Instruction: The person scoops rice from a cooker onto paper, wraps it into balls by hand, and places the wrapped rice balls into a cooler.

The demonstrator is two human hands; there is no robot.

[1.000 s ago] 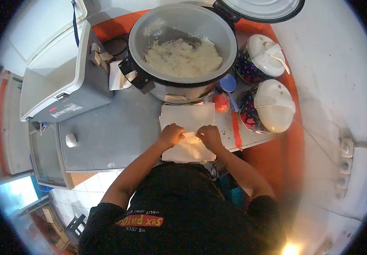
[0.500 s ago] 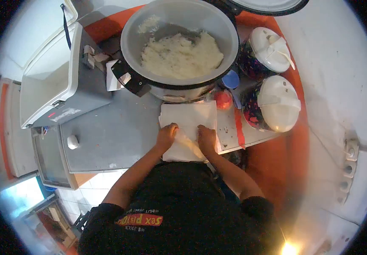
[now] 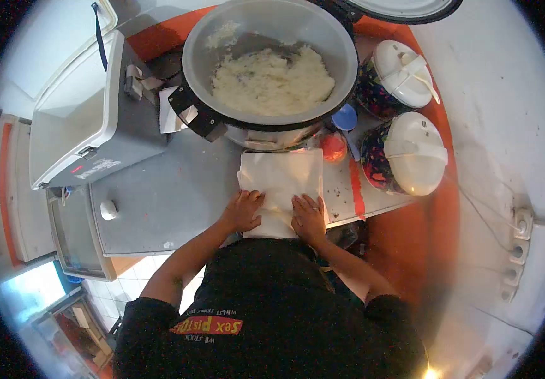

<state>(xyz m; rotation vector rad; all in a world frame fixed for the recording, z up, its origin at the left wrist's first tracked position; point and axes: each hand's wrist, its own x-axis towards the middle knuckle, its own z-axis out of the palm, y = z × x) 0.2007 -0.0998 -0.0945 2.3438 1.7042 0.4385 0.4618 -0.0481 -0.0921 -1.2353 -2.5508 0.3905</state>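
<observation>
A stack of white paper sheets (image 3: 281,180) lies on the grey counter (image 3: 171,196), just in front of a big open rice cooker (image 3: 266,69) full of cooked white rice. My left hand (image 3: 243,211) rests on the near left part of the paper, fingers loosely spread. My right hand (image 3: 309,218) lies flat on the near right part, fingers apart, a ring on one finger. Both hands press on the paper and hold nothing.
Two lidded flowered pots (image 3: 405,155) (image 3: 395,79) stand at the right. A blue lid (image 3: 344,117) and an orange item (image 3: 333,146) sit beside the cooker. A grey-white cool box (image 3: 89,120) stands at left, with small paper pieces (image 3: 174,114) next to it. Wall sockets (image 3: 515,252) at far right.
A second ago both hands pinched a folded piece over the paper. They have since let it go and now lie flat and spread on the sheets, slightly nearer to me.
</observation>
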